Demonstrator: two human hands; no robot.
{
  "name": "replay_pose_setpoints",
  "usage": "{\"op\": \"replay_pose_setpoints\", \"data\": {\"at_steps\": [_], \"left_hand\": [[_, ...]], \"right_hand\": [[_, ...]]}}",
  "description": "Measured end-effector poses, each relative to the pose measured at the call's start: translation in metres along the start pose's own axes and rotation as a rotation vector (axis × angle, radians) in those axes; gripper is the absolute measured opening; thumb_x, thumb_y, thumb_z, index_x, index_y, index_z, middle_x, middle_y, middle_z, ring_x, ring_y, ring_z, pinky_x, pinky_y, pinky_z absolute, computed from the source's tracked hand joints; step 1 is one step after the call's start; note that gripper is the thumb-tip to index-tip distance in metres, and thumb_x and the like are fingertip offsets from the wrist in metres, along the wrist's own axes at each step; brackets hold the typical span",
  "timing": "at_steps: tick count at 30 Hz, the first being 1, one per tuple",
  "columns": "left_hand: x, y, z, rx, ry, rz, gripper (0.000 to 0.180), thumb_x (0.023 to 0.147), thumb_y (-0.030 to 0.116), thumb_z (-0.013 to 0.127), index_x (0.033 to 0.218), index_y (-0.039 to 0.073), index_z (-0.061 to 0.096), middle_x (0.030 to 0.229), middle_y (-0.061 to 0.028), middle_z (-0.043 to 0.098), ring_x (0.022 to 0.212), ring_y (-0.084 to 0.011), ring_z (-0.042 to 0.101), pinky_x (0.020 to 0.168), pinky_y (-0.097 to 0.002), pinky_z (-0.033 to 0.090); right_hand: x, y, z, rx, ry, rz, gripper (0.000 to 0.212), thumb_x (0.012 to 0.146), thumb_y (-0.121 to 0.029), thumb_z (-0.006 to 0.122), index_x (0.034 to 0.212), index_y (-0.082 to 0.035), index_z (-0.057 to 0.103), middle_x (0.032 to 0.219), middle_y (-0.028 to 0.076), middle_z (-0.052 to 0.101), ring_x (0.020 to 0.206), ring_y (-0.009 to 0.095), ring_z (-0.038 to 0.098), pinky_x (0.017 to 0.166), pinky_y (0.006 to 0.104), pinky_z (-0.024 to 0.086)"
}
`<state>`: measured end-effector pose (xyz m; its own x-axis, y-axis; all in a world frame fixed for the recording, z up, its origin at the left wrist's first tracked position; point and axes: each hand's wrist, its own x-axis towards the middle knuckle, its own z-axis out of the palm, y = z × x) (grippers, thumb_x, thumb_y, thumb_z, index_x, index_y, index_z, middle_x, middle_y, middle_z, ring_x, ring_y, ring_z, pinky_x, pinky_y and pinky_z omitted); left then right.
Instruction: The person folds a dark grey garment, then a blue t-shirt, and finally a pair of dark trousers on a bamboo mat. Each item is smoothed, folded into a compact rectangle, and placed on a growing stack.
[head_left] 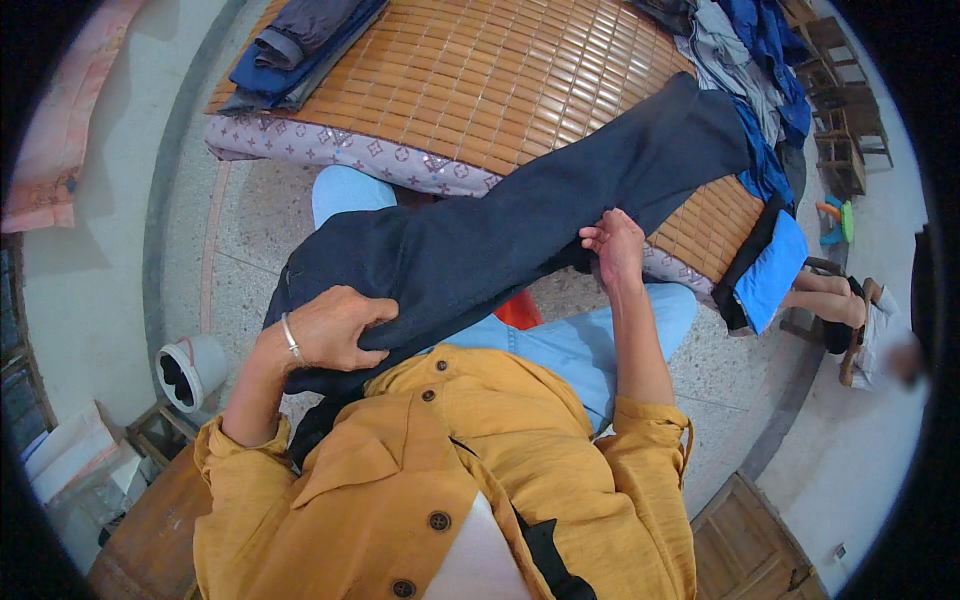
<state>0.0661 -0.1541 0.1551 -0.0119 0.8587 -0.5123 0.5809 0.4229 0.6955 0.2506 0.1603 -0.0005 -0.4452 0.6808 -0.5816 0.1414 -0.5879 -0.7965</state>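
Observation:
A pair of dark trousers (480, 235) stretches across my lap, its far end lying on the bamboo mat (480, 75) of the bed. My left hand (340, 328), with a bangle at the wrist, grips the trousers near their left end, thumb and fingers pinching the cloth. Farther right, my right hand (617, 245) has its fingers curled on the lower edge of the trousers. Some of the cloth under both hands is hidden.
Folded dark clothes (300, 50) lie at the bed's far left corner. Loose garments (740, 75) are heaped at the right, near a blue-and-black garment (770, 265). A white bucket (205, 365) stands by the left wall. Another person (850, 315) sits at the right.

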Motion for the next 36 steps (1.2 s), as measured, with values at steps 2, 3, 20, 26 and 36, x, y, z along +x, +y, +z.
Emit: {"op": "replay_pose_setpoints", "data": {"at_steps": [2,3,20,26,36], "left_hand": [[0.003,-0.001,0.003,0.035,-0.071,-0.022,0.029,0.066,0.019,0.069,0.076,0.001,0.049,0.067,-0.0196,0.054,0.067,-0.0405,0.054,0.058,-0.0432,0.041],[0.003,0.0,0.002,0.043,-0.069,-0.021,0.029,0.065,0.018,0.069,0.076,0.001,0.049,0.067,-0.0197,0.054,0.068,-0.0404,0.054,0.058,-0.0432,0.042],[0.007,-0.05,-0.081,0.405,0.949,0.049,0.043,0.072,0.013,0.071,0.112,0.007,0.056,0.103,-0.0122,0.06,0.093,-0.0273,0.059,0.083,-0.0342,0.046],[0.047,-0.041,-0.003,0.138,0.517,0.135,0.022,0.072,0.01,0.07,0.091,0.004,0.061,0.084,-0.0108,0.061,0.078,-0.0269,0.061,0.071,-0.0337,0.049],[0.077,-0.039,0.026,0.196,0.615,0.005,0.022,0.072,0.006,0.069,0.09,0.004,0.057,0.082,-0.0112,0.057,0.071,-0.0294,0.059,0.064,-0.0373,0.048]], "right_hand": [[0.0,-0.001,0.0,-0.023,-0.018,0.004,0.012,0.087,-0.009,0.046,0.079,-0.002,0.05,0.068,0.007,0.051,0.055,0.022,0.062,0.045,0.0293,0.05],[-0.001,-0.003,0.0,-0.033,-0.026,0.005,0.011,0.087,-0.009,0.046,0.079,-0.002,0.05,0.068,0.007,0.051,0.055,0.021,0.062,0.044,0.0293,0.049],[0.004,-0.054,0.047,-0.207,-0.387,-0.325,0.018,0.089,-0.012,0.056,0.101,0.002,0.059,0.088,0.011,0.063,0.074,0.016,0.062,0.065,0.0267,0.052],[-0.053,-0.005,0.073,-0.899,-0.803,-0.26,0.023,0.081,-0.021,0.067,0.079,0.001,0.067,0.067,0.008,0.063,0.061,0.014,0.059,0.057,0.0272,0.046],[-0.07,0.033,0.082,-1.041,-0.678,-0.503,0.022,0.083,-0.017,0.062,0.094,0.002,0.059,0.079,0.019,0.062,0.07,0.033,0.06,0.067,0.039,0.047]]}}
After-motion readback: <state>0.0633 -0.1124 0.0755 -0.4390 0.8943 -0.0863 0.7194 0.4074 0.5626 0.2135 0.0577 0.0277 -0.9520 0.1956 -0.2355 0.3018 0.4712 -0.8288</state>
